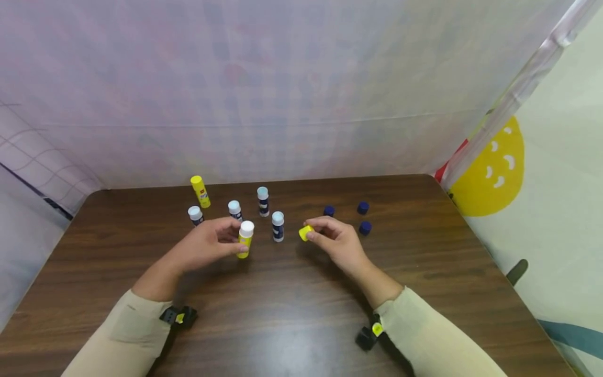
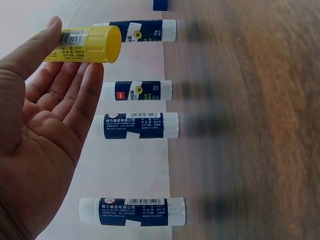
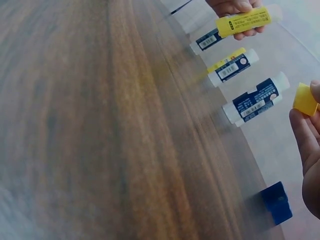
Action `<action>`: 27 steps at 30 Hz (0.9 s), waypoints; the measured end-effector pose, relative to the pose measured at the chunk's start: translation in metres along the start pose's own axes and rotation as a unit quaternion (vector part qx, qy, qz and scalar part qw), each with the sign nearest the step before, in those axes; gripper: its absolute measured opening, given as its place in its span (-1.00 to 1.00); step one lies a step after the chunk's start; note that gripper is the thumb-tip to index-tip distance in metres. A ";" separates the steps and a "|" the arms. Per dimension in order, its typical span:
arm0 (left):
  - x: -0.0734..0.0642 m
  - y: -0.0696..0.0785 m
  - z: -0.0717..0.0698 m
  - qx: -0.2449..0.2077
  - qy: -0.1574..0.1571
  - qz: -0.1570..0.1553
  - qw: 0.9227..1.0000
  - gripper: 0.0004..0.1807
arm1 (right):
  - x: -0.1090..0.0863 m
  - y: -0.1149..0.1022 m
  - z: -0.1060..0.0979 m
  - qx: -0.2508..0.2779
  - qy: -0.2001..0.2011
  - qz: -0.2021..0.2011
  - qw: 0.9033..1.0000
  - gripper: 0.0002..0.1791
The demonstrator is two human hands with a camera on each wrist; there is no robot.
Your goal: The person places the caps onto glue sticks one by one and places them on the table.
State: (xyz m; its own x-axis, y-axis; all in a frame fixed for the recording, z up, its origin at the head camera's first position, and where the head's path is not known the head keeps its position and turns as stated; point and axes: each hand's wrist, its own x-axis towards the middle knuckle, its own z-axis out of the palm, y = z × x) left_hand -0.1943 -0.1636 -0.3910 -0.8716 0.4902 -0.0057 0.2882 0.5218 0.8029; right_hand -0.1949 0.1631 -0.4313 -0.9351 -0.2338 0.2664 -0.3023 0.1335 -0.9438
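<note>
My left hand (image 1: pixel 207 242) grips an uncapped yellow glue stick (image 1: pixel 244 242) upright above the table, white end up. Between thumb and fingers my right hand (image 1: pixel 343 247) pinches a yellow cap (image 1: pixel 305 232), apart from that stick. Several uncapped dark blue glue sticks (image 1: pixel 278 229) stand behind and beside the left hand; one is partly hidden by it. In the left wrist view, the held yellow glue stick (image 2: pixel 82 45) lies between the thumb and fingers. The right wrist view shows the yellow cap (image 3: pixel 304 100) at the fingertips.
A capped yellow glue stick (image 1: pixel 200 191) stands at the back left of the brown wooden table (image 1: pixel 282 324). Dark blue caps (image 1: pixel 363 208) sit beyond the right hand, one partly behind it. A pale curtain (image 1: pixel 264 94) hangs along the table's far edge.
</note>
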 end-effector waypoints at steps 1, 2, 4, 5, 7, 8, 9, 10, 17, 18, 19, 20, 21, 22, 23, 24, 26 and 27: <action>0.000 0.000 0.000 0.001 0.000 0.000 1.000 -0.64 | 0.000 0.000 0.000 0.000 0.000 -0.002 1.000 -0.73; 0.000 0.000 0.001 0.001 0.001 -0.002 1.000 -0.64 | 0.000 -0.001 0.000 0.001 -0.001 -0.003 1.000 -0.73; 0.000 -0.001 0.001 -0.002 0.002 -0.007 1.000 -0.63 | 0.000 -0.001 0.000 0.003 -0.002 -0.005 1.000 -0.73; 0.001 -0.001 0.001 -0.004 0.002 -0.010 1.000 -0.62 | 0.000 -0.002 0.000 0.004 -0.002 -0.006 1.000 -0.74; 0.001 -0.001 0.002 -0.007 0.002 -0.012 1.000 -0.61 | 0.000 -0.003 0.000 0.007 -0.003 -0.007 1.000 -0.74; 0.001 0.000 0.002 -0.008 0.003 -0.012 1.000 -0.61 | 0.000 -0.003 0.000 0.010 -0.003 -0.007 1.000 -0.74; 0.001 0.000 0.002 -0.007 0.004 -0.010 1.000 -0.60 | -0.001 -0.004 0.000 0.012 -0.003 -0.007 1.000 -0.74; 0.001 0.000 0.002 -0.006 0.004 -0.008 1.000 -0.61 | -0.001 -0.004 0.000 0.014 -0.002 -0.008 1.000 -0.74; 0.001 0.000 0.003 -0.006 0.001 0.010 1.000 -0.62 | -0.001 -0.006 0.001 0.024 0.001 -0.008 1.000 -0.74; 0.001 0.000 0.003 -0.004 0.002 0.010 1.000 -0.62 | -0.001 -0.006 0.001 0.024 0.001 -0.008 1.000 -0.74; 0.001 0.000 0.003 -0.003 0.002 0.009 1.000 -0.62 | -0.002 -0.007 0.002 0.025 0.001 -0.009 1.000 -0.74; 0.001 0.001 0.003 -0.001 0.003 0.007 1.000 -0.62 | -0.002 -0.007 0.002 0.026 0.001 -0.009 1.000 -0.74; 0.001 0.001 0.003 0.001 0.004 0.005 1.000 -0.62 | -0.002 -0.007 0.002 0.027 0.001 -0.010 1.000 -0.74; 0.002 0.001 0.003 0.002 0.005 0.002 1.000 -0.62 | -0.002 -0.008 0.002 0.028 0.001 -0.011 1.000 -0.74; 0.002 0.001 0.004 0.002 0.005 0.000 1.000 -0.62 | -0.002 -0.008 0.002 0.030 0.001 -0.012 0.999 -0.74; 0.002 0.002 0.004 0.002 0.006 -0.003 1.000 -0.61 | -0.002 -0.008 0.002 0.032 0.001 -0.013 0.999 -0.74; 0.002 0.002 0.004 0.001 0.006 -0.006 1.000 -0.60 | -0.002 -0.008 0.002 0.035 0.001 -0.014 0.999 -0.74; 0.002 0.002 0.004 0.001 0.006 -0.006 1.000 -0.60 | -0.002 -0.008 0.003 0.035 0.001 -0.014 0.999 -0.74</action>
State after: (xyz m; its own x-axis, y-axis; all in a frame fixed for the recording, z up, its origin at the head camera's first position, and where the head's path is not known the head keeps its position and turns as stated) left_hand -0.1935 -0.1589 -0.3918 -0.8797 0.4755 -0.0085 0.2782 0.5291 0.8016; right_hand -0.1902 0.1600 -0.4249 -0.9266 -0.2352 0.2934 -0.3148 0.0587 -0.9473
